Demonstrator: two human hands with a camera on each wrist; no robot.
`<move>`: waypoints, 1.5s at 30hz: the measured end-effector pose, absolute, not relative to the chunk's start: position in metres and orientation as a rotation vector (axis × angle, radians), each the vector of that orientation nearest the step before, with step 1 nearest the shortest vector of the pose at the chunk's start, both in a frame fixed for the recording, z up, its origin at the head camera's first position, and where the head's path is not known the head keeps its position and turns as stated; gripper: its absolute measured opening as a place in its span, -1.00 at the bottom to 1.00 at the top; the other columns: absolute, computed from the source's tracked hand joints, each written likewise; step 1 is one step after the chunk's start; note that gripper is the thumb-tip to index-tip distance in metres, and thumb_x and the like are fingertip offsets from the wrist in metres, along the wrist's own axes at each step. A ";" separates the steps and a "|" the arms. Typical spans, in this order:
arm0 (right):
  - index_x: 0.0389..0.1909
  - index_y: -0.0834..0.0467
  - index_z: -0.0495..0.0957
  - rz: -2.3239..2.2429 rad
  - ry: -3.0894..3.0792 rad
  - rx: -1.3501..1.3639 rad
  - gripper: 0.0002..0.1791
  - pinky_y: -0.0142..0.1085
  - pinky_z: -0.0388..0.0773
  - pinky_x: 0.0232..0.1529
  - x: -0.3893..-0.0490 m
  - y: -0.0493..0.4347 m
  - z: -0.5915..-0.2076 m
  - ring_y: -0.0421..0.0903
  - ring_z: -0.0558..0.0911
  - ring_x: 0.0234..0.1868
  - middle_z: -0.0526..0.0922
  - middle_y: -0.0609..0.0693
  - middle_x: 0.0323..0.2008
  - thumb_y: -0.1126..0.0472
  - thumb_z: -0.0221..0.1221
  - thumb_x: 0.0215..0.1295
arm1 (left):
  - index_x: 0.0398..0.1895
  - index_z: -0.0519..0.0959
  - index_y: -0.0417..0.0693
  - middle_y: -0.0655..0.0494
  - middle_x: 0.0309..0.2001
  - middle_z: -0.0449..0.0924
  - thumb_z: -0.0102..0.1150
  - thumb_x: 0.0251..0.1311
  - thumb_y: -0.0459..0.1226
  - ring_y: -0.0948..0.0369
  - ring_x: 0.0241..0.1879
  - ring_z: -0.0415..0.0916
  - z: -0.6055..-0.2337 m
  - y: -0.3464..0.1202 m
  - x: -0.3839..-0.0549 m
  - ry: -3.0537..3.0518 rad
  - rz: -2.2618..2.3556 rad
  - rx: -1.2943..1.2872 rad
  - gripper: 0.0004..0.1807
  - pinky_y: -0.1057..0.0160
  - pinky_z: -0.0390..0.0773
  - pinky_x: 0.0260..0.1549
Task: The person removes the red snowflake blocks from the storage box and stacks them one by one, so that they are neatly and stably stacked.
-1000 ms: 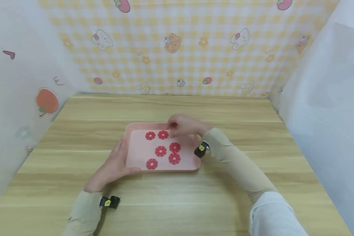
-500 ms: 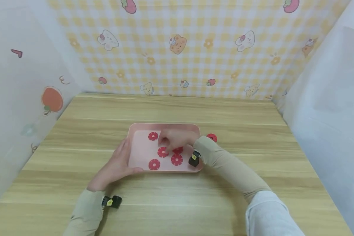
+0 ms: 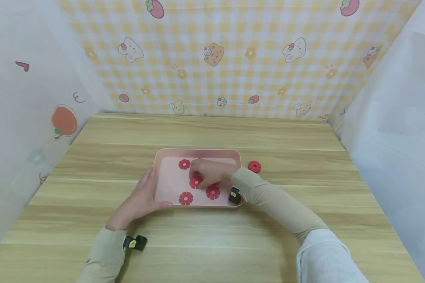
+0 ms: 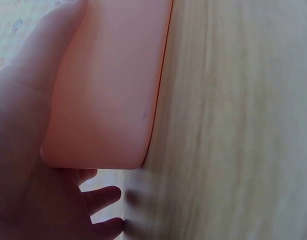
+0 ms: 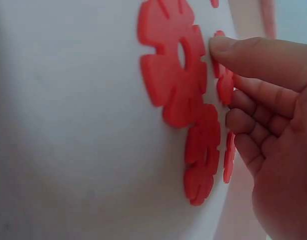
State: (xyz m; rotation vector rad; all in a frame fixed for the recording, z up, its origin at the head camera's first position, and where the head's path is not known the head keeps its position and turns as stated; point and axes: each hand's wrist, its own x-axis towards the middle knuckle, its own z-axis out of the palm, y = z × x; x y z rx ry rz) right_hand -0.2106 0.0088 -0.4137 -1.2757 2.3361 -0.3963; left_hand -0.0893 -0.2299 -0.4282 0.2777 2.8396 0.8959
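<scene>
A pink rectangular tray (image 3: 166,177) holds several flat red discs with notched rims and a centre hole, like snowflake building discs. My left hand (image 3: 141,198) holds the tray's left end, thumb along the front wall and fingers round the side; the left wrist view shows the tray wall (image 4: 108,90) against it. My right hand (image 3: 212,172) reaches inside, thumb and index finger pinching a red disc (image 5: 224,86) near the tray's middle. Two other discs (image 5: 173,60) lie closer to the right wrist camera. The right hand partly covers some discs.
Outside the tray, right of its back corner, a red notched disc (image 3: 254,166) lies on the wooden table (image 3: 205,251). A checked cloth (image 3: 233,78) with cartoon prints hangs behind the table, and white sheets (image 3: 403,118) stand at the sides.
My right hand has moved from the tray's back edge toward its middle, onto a disc. The disc outside the tray has come into view beside the right sleeve. The left hand keeps its hold.
</scene>
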 end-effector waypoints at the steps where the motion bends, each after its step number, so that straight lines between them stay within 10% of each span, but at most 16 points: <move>1: -0.11 -0.05 0.57 -0.388 2.344 -1.288 -0.62 -0.50 0.48 -0.13 -0.210 0.009 -0.414 -0.25 0.46 -0.17 0.52 -0.20 -0.23 0.08 0.42 0.02 | 0.49 -0.31 -0.31 -0.31 0.50 -0.32 0.41 -0.25 0.28 -0.27 0.44 -0.22 -0.428 -0.230 -0.089 2.840 0.897 0.279 0.48 -0.30 0.09 0.30; 18: -0.08 -0.05 0.59 -0.442 2.421 -1.181 -0.63 -0.43 0.54 -0.33 -0.214 0.021 -0.398 -0.24 0.57 -0.38 0.59 -0.22 -0.30 0.06 0.38 0.06 | 0.49 -0.33 -0.28 -0.28 0.50 -0.32 0.45 -0.26 0.23 -0.25 0.44 -0.20 -0.431 -0.229 -0.090 2.844 0.903 0.283 0.48 -0.29 0.09 0.30; 45: -0.08 0.17 0.60 -0.723 2.579 -1.086 -0.67 -0.17 0.53 0.05 -0.228 0.126 -0.371 -0.07 0.52 -0.10 0.58 0.00 -0.14 0.20 0.32 0.11 | 0.49 -0.31 -0.26 -0.29 0.46 -0.16 0.48 -0.28 0.20 -0.21 0.35 -0.02 -0.433 -0.226 -0.094 2.894 0.910 0.365 0.48 -0.31 0.23 0.22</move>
